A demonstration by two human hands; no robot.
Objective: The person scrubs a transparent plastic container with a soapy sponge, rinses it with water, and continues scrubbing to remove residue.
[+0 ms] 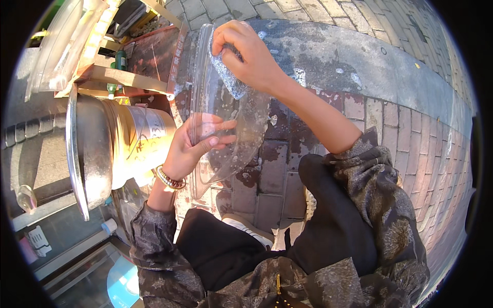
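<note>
My left hand (191,146), with beaded bracelets at the wrist, grips the rim of a clear plastic cover (228,159). The cover is tilted up on edge, wet and spotted with droplets, and the brick ground shows through it. My fingers reach over its side with the thumb against it. Closed round a silvery, glittery scrubbing cloth (227,77), my right hand (245,54) presses near the upper end of the cover. Part of the cloth hangs below my fingers over the plastic.
At the left stands a round yellowish container (146,128) with a metal-rimmed part beside it. Beyond are a wooden frame (123,77), a green bottle (120,60) and more clear plastic covers (64,49). Wet brick paving (275,169) with foam patches lies below, crossed by a grey strip (359,56).
</note>
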